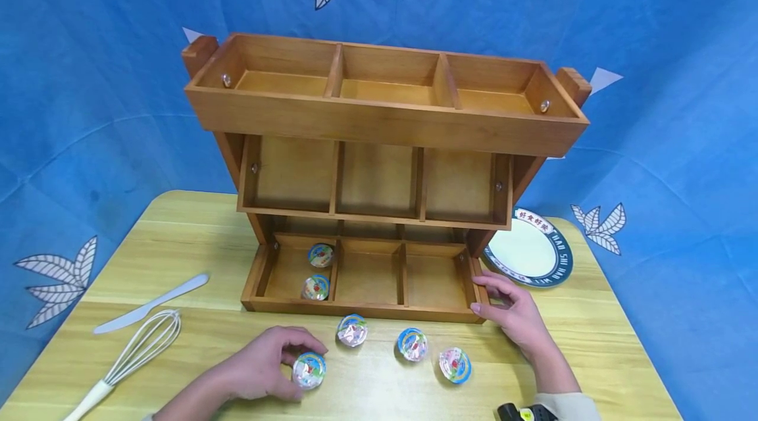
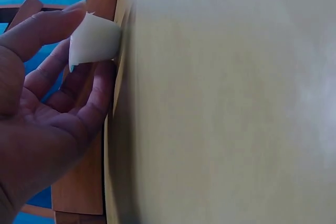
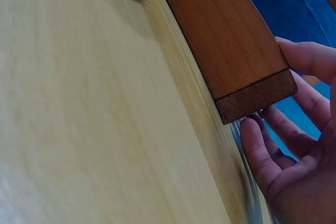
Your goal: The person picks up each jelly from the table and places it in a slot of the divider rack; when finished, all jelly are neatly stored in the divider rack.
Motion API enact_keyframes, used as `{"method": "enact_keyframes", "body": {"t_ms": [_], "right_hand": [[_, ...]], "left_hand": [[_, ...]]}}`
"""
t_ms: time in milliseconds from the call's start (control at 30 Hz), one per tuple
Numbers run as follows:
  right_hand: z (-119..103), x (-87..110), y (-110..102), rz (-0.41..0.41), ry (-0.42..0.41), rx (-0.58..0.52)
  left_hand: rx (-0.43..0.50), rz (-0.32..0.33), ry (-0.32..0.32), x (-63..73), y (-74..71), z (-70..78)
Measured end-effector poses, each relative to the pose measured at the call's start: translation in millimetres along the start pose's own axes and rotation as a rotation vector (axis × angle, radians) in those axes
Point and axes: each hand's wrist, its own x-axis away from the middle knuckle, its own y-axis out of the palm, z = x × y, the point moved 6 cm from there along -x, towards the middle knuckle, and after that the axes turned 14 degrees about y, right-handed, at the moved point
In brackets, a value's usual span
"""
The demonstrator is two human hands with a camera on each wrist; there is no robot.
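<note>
1. Six small, round, tapered cups with blue-edged patterned lids (image 1: 412,344) were in view, split between a pale wood-grain surface (image 1: 355,398), a hand and a brown wooden three-tier rack (image 1: 385,122).
2. The left hand (image 1: 275,363) held one cup (image 1: 308,370), its thumb and fingers curved around the sides; the left wrist view showed that cup's pale body between them. Whether its base touched the surface could not be told.
3. The right hand (image 1: 514,306) touched the right end of the rack's bottom tray (image 1: 361,311), its fingers parted, with the thumb at the front corner and the index finger on the end wall's rim.
4. Three cups sat on the surface in front of the tray, well apart from the right hand.
5. Two others lay in the tray's left compartment, one behind the other, near the divider.
6. A white plate with a dark, lettered rim (image 1: 527,250) lay beyond the right hand.
7. At the left lay a pale, flat-bladed knife (image 1: 151,304) and a white-handled wire whisk (image 1: 127,358).
</note>
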Motion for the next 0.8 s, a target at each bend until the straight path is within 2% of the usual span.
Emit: {"method": "enact_keyframes", "body": {"t_ms": [233, 567, 800], "right_hand": [[-3.0, 0.9, -0.3, 0.009, -0.005, 0.014], [-0.7, -0.2, 0.6, 0.006, -0.014, 0.006], [-1.3, -0.3, -0.4, 0.011, -0.015, 0.018]], "left_hand": [[-0.017, -0.007, 0.022, 1.9, 0.6, -3.3], [-0.119, 0.010, 0.047, 4.0, 1.3, -2.5], [-0.099, 0.004, 0.048, 3.2, 4.4, -1.1]]}}
